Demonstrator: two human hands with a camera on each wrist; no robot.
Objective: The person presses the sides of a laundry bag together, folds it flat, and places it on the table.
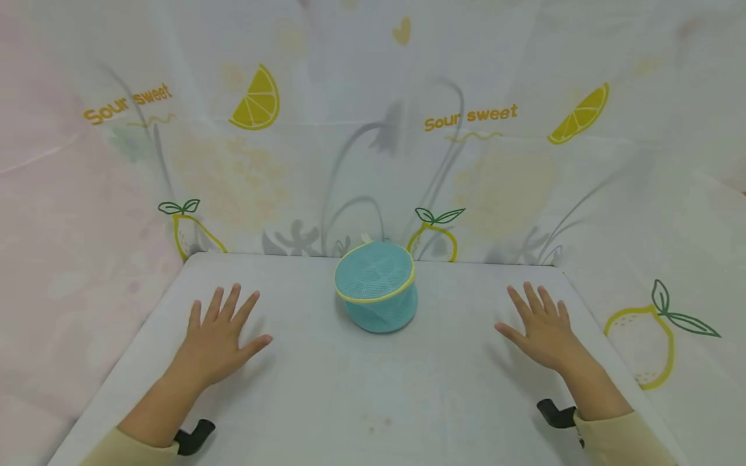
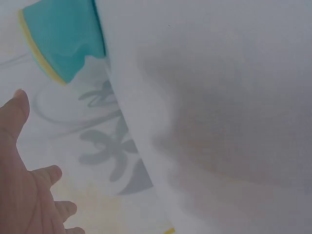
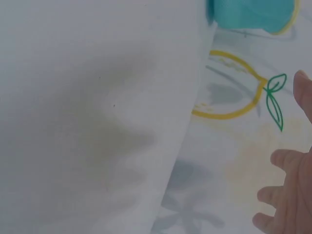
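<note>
A blue mesh container with yellow trim (image 1: 379, 285) stands near the middle of the table's back edge; the wrist views show its side, the left wrist view (image 2: 66, 36) and the right wrist view (image 3: 253, 13). To its left, my left hand (image 1: 214, 346) is held palm down over the table with fingers spread, touching nothing. My right hand (image 1: 544, 333) hovers in the same way at the right, its fingers spread and holding nothing. Both hands are apart from the container.
The white table (image 1: 373, 388) reaches back to a hanging cloth (image 1: 350, 97) printed with lemons, plants and words. Dark straps (image 1: 195, 437) show at both wrists, beside light yellow sleeves (image 1: 623, 440). Small faint spots mark the table's front part.
</note>
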